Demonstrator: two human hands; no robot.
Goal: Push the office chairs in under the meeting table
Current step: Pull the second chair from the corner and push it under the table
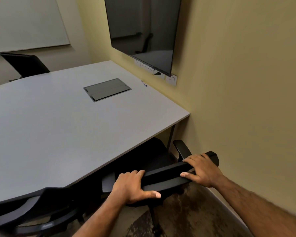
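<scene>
A black office chair (pixel 167 175) stands at the near right corner of the grey meeting table (pixel 58 125), its seat partly under the tabletop. My left hand (pixel 132 187) grips the left part of the backrest's top edge. My right hand (pixel 202 170) grips the right part of the same edge. One armrest (pixel 182 148) sticks out beside the table leg, close to the wall. A second black chair (pixel 32 212) sits at the lower left, its backrest against the table's near edge. A third chair (pixel 26 65) stands behind the table's far side.
A yellow wall (pixel 246 100) runs close along the right of the chair. A dark screen (pixel 143 31) hangs above wall sockets (pixel 171 80). A cable hatch (pixel 107 89) and a marker pen (pixel 144 83) lie on the tabletop. Patterned carpet (pixel 186 216) covers the floor.
</scene>
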